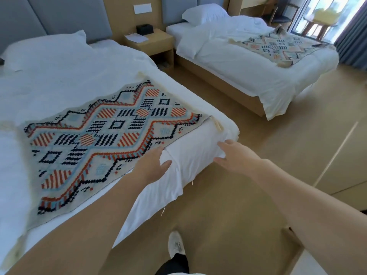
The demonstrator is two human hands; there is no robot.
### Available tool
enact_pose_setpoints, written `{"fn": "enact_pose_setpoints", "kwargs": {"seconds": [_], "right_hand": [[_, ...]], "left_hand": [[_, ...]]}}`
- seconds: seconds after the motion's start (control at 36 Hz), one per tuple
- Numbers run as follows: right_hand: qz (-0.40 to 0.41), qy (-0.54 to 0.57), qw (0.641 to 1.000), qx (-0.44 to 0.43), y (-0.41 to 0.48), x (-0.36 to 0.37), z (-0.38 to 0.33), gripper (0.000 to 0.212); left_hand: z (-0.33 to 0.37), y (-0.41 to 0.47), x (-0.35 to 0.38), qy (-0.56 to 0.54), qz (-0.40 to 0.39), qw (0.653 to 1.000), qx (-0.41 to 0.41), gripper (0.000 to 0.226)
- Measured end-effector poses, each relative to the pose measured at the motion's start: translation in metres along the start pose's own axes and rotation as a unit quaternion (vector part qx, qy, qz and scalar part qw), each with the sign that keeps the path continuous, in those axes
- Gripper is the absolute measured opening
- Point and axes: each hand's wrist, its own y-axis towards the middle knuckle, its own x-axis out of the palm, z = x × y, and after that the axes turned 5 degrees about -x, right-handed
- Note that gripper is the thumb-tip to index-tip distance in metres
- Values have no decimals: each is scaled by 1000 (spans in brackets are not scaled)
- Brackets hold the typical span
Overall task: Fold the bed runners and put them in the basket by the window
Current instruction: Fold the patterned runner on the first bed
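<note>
A patterned bed runner in orange, blue and black lies flat across the foot of the near bed. My left hand rests at the runner's near edge, fingers apart, touching both the runner and the white sheet. My right hand hovers open over the bed's corner, holding nothing. A second runner of the same pattern lies rumpled on the far bed. A basket with something yellow in it stands by the window at the top right.
A wooden nightstand with a black box and paper stands between the beds. Tan floor runs between the beds and toward the window. Grey curtains hang at the right. My shoe is on the floor below.
</note>
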Motion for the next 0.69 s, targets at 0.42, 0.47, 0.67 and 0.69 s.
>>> {"fn": "enact_pose_setpoints", "kwargs": {"seconds": [0.42, 0.47, 0.67, 0.69], "right_hand": [[11, -49, 997, -53, 181, -73, 4, 61], [7, -56, 996, -70, 202, -77, 5, 58], [-16, -54, 989, -134, 289, -97, 21, 56], [-21, -61, 988, -141, 303, -100, 25, 56]], "left_hand": [[-20, 163, -58, 13, -5, 1000, -23, 67], [-24, 176, -61, 16, -3, 999, -37, 67], [-25, 229, -63, 9, 11, 996, -93, 65], [-24, 238, -64, 9, 15, 995, -101, 66]]}}
